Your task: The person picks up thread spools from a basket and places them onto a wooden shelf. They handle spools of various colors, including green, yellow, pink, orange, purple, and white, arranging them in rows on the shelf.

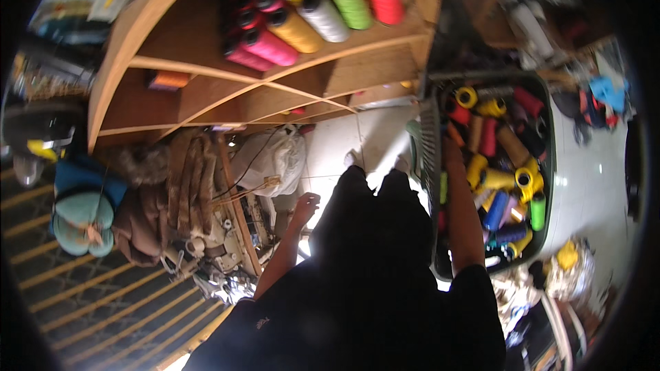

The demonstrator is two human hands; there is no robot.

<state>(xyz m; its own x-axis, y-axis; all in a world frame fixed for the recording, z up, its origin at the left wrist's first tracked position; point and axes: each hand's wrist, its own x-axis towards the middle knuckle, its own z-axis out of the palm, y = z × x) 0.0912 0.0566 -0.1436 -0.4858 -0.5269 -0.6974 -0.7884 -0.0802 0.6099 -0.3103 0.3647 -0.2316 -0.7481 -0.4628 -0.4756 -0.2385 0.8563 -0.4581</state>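
Note:
My right arm reaches down into a dark plastic basket (434, 185) full of thread spools at my right. My right hand (454, 139) is in shadow at the basket's inner left side, beside a red spool (459, 113) and a brown spool (476, 134). Its fingers do not show clearly, so any hold is hidden. Yellow spools (496, 178), a blue spool (496, 211) and a green spool (537, 211) lie jumbled there. My left hand (306, 207) hangs at my left side with loosely curled fingers and nothing visible in it, near a white sack (278, 161).
Wooden shelving (199, 72) stands ahead, with upright thread spools (323, 17) in several colours on top. At left are brown fabric (192, 185), a teal cushion-like bundle (82, 223) and machine parts (223, 247). A plastic bag (570, 268) lies on the pale floor (584, 178) at right.

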